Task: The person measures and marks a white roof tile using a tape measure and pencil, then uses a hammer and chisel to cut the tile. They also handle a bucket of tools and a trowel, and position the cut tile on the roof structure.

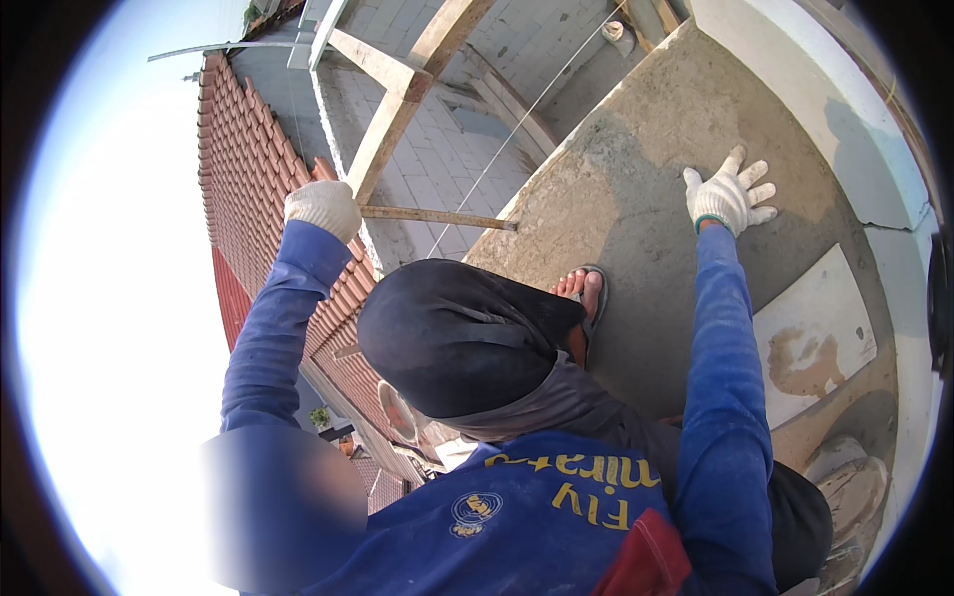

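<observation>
My left hand (324,211), in a white knit glove, is closed at the near end of a narrow wooden batten (437,215); its fingers are partly hidden. The batten's far end meets the edge of the concrete ledge (636,129). Beside that hand rises a wooden post (383,144). My right hand (732,197), gloved alike, lies with fingers spread on the grey, damp-looking mortar surface and holds nothing. My sandalled foot (586,290) stands on the ledge between my hands, below a bent knee in dark cloth.
A pale board (817,333) with a brown stain lies right of my right arm. Dirty containers (853,492) stand at lower right. A white wall (795,79) bounds the ledge. A taut string (527,114) crosses the drop on the left, above tiled roofs (248,149).
</observation>
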Motion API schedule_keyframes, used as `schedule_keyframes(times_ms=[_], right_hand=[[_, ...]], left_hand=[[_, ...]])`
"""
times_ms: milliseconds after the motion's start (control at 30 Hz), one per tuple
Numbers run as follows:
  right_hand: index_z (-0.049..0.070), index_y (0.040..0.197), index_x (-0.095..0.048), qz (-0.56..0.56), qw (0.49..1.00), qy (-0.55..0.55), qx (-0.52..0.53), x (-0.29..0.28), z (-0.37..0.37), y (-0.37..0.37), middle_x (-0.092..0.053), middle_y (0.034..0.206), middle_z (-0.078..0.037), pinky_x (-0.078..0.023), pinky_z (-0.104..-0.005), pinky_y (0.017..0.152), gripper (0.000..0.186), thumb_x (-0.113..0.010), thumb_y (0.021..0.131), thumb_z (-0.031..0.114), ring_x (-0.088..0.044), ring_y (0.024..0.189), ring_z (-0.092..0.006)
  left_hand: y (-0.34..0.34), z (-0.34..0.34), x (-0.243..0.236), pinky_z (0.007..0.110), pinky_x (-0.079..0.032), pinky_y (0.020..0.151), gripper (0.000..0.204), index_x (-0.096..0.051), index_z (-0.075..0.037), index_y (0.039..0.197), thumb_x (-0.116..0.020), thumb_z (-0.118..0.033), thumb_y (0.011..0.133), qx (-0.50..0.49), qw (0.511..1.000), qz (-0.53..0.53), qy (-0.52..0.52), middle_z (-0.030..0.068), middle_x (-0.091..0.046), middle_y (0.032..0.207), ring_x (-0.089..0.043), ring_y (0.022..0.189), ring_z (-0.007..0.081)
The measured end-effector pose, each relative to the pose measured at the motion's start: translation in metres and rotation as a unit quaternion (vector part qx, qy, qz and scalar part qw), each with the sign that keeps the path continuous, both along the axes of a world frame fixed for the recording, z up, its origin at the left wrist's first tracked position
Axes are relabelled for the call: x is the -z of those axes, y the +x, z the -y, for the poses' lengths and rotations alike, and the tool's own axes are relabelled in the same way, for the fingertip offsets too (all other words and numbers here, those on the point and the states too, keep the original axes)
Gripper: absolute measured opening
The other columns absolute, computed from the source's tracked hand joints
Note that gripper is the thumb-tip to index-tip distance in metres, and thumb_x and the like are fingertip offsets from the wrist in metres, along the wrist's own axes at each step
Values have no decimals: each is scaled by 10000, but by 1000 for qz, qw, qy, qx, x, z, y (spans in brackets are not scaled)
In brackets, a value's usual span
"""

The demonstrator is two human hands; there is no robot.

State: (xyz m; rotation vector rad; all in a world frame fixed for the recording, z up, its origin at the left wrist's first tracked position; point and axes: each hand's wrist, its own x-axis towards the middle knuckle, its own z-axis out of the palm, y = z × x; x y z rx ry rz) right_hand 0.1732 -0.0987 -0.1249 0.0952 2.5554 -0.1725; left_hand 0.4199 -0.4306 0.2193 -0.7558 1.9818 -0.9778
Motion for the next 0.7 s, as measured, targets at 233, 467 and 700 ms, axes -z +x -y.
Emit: schedule_keyframes(times_ms=[233,467,700], right_hand=[[332,1826,-127,1,1000,-2,-2,-3,3,2,-98,1904,-136,-88,-714,1360,1077,-711,998,698,-109,1735,-452],[301,1826,-153,18,1000,-8,2,-10,-3,-4,-99,1902,-141,-90,-699,1368,1080,-726,995,683,-112,1735,-448],[169,1756,-411,177,973,-25,-147,-38,-31,-59,-305,1833,-221,-430,-590,1275,898,-688,1033,623,-461,1602,-451]], left_hand=[[4,0,-1,539,-654,862,322,-872,-63,1047,-626,-267,1012,-4,1000,-8,-7,186,-841,1019,-829,992,376],[5,7,-1,531,-654,854,319,-871,-66,1046,-631,-270,1000,14,1000,-8,-9,193,-840,1022,-829,988,379],[14,-29,-38,589,-604,862,317,-807,-34,957,-645,-300,1012,73,988,-112,75,234,-784,936,-777,936,444]])
